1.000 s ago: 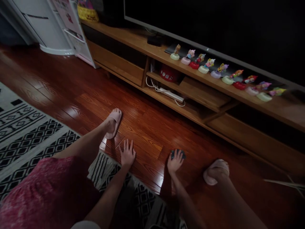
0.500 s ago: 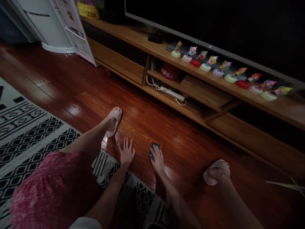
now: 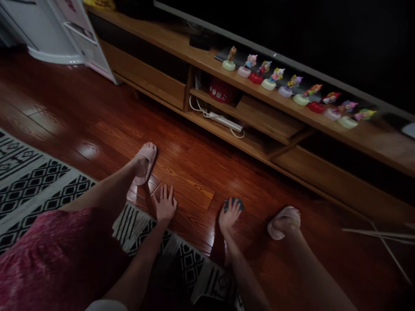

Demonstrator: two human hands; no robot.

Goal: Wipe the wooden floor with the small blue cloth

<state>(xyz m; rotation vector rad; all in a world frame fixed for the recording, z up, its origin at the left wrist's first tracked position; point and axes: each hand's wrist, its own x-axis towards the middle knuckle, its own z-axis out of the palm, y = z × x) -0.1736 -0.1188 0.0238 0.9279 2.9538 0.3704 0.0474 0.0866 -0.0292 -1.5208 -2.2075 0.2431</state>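
My left hand (image 3: pixel 166 207) rests flat on the reddish-brown wood floor (image 3: pixel 191 172), fingers spread, with nothing under it that I can make out. To its right, my right hand (image 3: pixel 229 218) lies over a small dark teal cloth (image 3: pixel 226 202) and presses it to the floor. Its fingers reach across the cloth, which shows around and between them. The cloth's exact kind is hard to tell in the dim light.
A foot in a pink slipper (image 3: pixel 145 164) stands on either side of the hands. Ahead runs a low wooden TV cabinet (image 3: pixel 145 77) with several small figurines (image 3: pixel 269 82) and a power strip (image 3: pixel 225 122). A patterned rug (image 3: pixel 48 181) lies near me; thin pale sticks (image 3: pixel 372 233) are at right.
My right hand has slid the cloth to the right across the floor, away from my left hand. My left hand stays on the floor. The view has shifted slightly right.
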